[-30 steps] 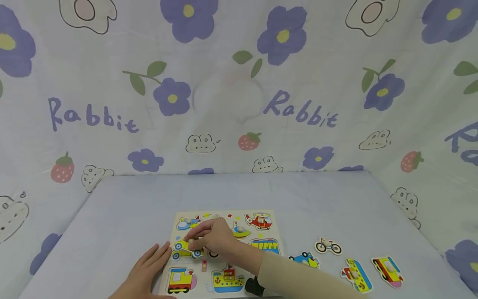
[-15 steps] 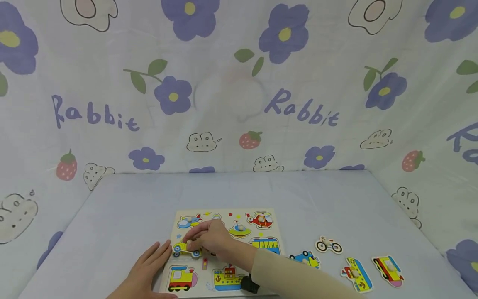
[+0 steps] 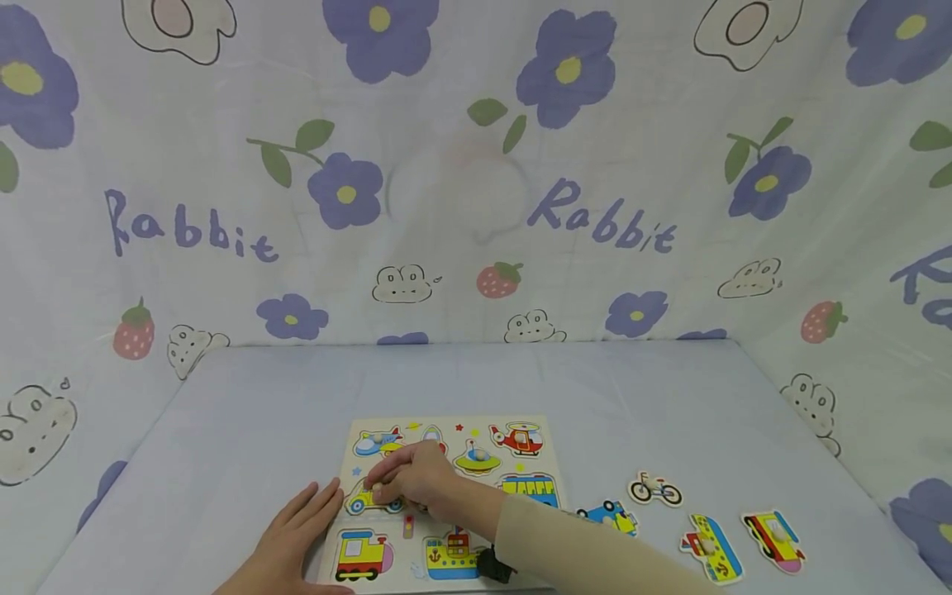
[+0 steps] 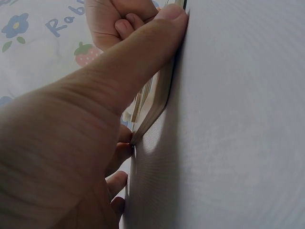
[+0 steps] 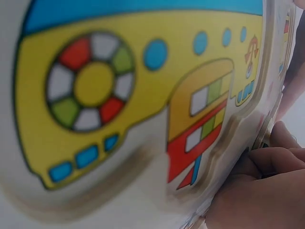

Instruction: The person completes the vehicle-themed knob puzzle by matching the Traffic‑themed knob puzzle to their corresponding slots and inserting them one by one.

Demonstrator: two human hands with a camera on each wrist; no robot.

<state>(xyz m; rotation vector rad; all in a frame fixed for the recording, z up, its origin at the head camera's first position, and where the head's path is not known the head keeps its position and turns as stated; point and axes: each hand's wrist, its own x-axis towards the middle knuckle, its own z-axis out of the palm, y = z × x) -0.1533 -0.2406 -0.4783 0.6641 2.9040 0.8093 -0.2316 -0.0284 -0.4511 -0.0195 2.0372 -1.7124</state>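
Observation:
A wooden knob puzzle board (image 3: 407,552) with vehicle pictures lies on the table. My right hand (image 3: 426,479) pinches the yellow car piece (image 3: 360,498), which sits at the matching car picture on the board's left side; the fingers hide part of it. In the right wrist view, that hand (image 5: 267,188) is at the lower right, beyond a large ship picture (image 5: 181,62) on the board. My left hand (image 3: 292,537) rests at the board's left edge with its fingers extended. In the left wrist view, its thumb (image 4: 143,52) presses along the board's edge (image 4: 159,93).
Right of the board lie loose pieces: a bicycle (image 3: 654,489), a blue-and-yellow vehicle (image 3: 616,518), a ship (image 3: 711,547) and a train (image 3: 775,539). Airplane (image 3: 375,443), helicopter (image 3: 518,440) and flying saucer (image 3: 478,457) pieces sit in the board. A patterned cloth (image 3: 461,240) hangs behind.
The yellow car piece has come down from a tilted position above its picture and now lines up with it. My right hand has lowered slightly; my left hand keeps its place.

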